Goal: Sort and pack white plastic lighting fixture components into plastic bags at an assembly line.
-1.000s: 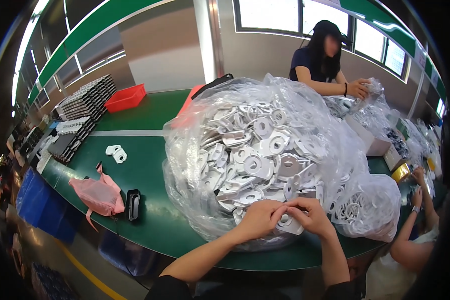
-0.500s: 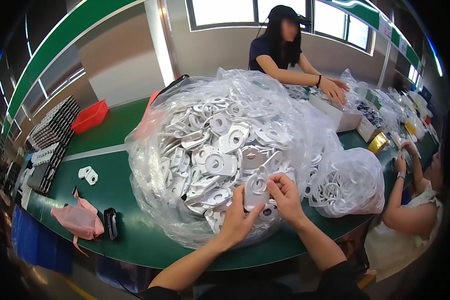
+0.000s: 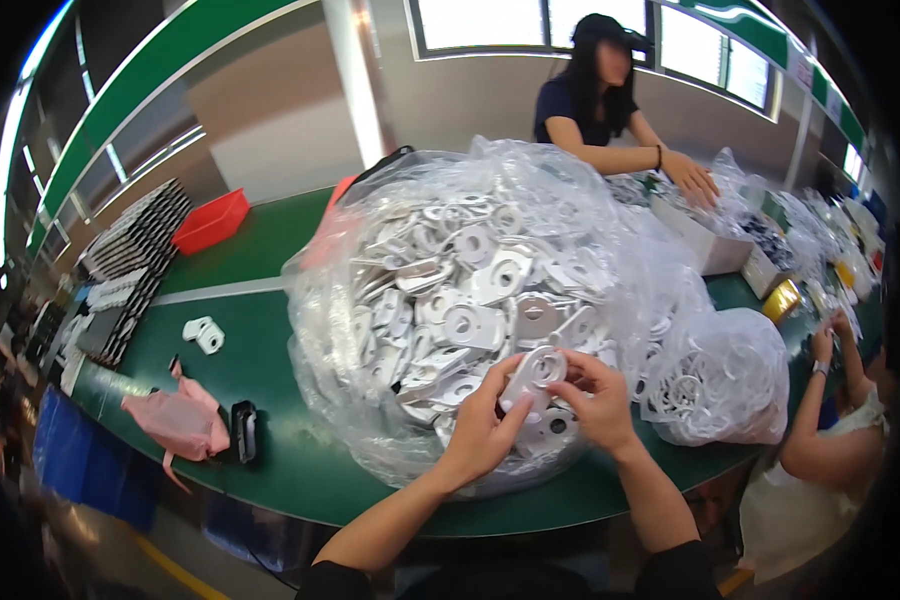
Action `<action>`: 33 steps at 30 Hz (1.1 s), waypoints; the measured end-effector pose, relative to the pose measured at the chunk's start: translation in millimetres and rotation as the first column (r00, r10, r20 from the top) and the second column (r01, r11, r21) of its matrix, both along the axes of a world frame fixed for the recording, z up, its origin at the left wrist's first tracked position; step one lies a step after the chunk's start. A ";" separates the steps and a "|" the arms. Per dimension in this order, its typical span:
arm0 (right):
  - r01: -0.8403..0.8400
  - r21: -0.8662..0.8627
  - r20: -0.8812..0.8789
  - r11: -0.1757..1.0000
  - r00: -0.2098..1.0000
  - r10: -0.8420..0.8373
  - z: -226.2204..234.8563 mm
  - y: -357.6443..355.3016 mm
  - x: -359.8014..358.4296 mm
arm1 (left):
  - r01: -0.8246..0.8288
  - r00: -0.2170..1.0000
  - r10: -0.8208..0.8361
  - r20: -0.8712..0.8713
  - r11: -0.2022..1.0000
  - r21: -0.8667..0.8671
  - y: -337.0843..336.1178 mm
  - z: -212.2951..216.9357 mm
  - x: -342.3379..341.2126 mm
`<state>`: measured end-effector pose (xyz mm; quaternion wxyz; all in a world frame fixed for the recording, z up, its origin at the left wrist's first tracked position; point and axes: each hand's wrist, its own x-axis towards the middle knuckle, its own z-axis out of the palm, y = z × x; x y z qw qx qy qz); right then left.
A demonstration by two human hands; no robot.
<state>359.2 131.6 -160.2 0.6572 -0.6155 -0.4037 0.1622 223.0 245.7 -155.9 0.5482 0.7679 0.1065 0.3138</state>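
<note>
A white plastic part (image 3: 532, 384) with a round ring at its upper end is held between my hands, tilted to the right. My left hand (image 3: 485, 430) is closed on its lower, flat end, thumb across the front. My right hand (image 3: 598, 405) pinches the ring end, thumb and fingers at its edge. Just beneath and beyond them spreads a large clear plastic bag (image 3: 320, 345), opened wide. It is heaped with similar white parts (image 3: 475, 325), flat plates with round holes lying at all angles.
Right of the big bag sits a smaller clear bag (image 3: 740, 375) of white rings. On the green table (image 3: 240, 370) at left lie two loose white parts (image 3: 204, 335), a pink pouch (image 3: 180, 420), a black case (image 3: 243, 432), stacked trays (image 3: 135, 270) and a red bin (image 3: 210, 222). Two co-workers sit across and right.
The white part has turned from nearly upright to leaning right, and my right fingers have shifted around its ring. The whole view has swung slightly left. The far co-worker's hands have moved.
</note>
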 end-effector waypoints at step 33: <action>0.430 0.315 0.436 0.846 0.726 -0.532 20.9 -22.6 36.0 | -0.330 0.918 0.376 -0.126 0.901 0.282 93.5 47.2 -30.8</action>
